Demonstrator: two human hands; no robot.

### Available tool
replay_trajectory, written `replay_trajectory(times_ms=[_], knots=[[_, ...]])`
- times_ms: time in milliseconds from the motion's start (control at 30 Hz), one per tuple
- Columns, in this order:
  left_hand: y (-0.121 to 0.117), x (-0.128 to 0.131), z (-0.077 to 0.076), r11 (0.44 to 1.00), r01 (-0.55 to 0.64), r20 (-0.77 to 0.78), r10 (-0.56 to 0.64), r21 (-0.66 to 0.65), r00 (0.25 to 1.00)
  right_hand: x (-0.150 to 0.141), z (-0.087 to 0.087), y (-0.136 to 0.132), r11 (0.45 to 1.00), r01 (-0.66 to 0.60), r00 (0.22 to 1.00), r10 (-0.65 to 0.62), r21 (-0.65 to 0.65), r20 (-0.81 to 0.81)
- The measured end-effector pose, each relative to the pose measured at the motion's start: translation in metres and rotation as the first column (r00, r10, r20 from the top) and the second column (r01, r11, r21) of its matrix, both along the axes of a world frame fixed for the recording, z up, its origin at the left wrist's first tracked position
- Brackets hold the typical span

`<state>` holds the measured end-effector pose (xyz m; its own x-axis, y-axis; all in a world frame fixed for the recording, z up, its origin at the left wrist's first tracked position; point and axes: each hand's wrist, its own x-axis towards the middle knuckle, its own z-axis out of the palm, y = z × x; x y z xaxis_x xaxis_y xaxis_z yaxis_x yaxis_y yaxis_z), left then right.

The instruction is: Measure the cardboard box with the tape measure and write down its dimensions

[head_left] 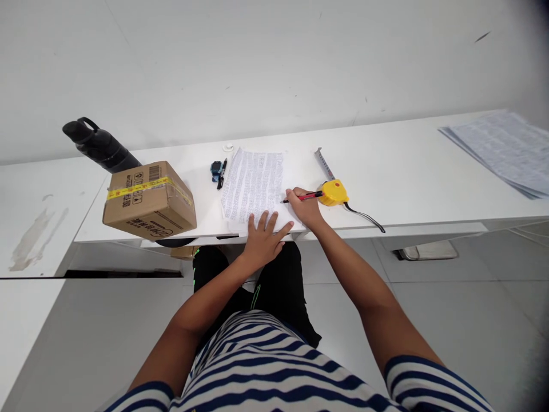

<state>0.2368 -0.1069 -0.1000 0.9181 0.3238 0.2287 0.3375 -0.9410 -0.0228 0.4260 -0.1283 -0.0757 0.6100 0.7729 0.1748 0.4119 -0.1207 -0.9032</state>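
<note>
In the head view a sheet of paper [257, 177] covered in dense handwriting lies on the white desk in front of me. My left hand [263, 239] rests on its lower edge, fingers spread. Closed around a red and black pen [306, 197] is my right hand [305, 207], at the sheet's lower right side. The pen's tip points left, at or just above the paper; I cannot tell if it touches. Just right of that hand sits a yellow tape measure [333, 193], its metal blade partly pulled out and a black wrist strap trailing from it.
A taped cardboard box [148, 200] stands at the desk's left, a black bottle [100, 146] behind it. A dark digital watch [217, 170] and a black pen [222, 174] lie left of the sheet. More written papers [506, 151] are stacked far right. A wall [274, 68] backs the desk.
</note>
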Motion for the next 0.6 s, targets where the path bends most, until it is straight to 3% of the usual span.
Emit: replay_trajectory(times_ms=[200, 500, 600], knots=[[0.0, 0.0003, -0.0012, 1.0, -0.001, 0.0, 0.001, -0.006, 1.0, 0.0006, -0.0008, 0.0003, 0.999, -0.044, 0.999, 0.044, 0.004, -0.011], [-0.0004, 0.0004, -0.0022, 1.0, 0.003, 0.007, -0.003, -0.016, 1.0, 0.0011, -0.0041, 0.0014, 0.998, 0.047, 0.999, -0.046, 0.048, -0.013], [-0.0004, 0.0005, -0.0028, 1.0, 0.002, 0.007, -0.002, -0.03, 1.0, 0.0017, -0.0046, 0.0015, 0.999, 0.023, 1.0, -0.023, 0.038, -0.009]])
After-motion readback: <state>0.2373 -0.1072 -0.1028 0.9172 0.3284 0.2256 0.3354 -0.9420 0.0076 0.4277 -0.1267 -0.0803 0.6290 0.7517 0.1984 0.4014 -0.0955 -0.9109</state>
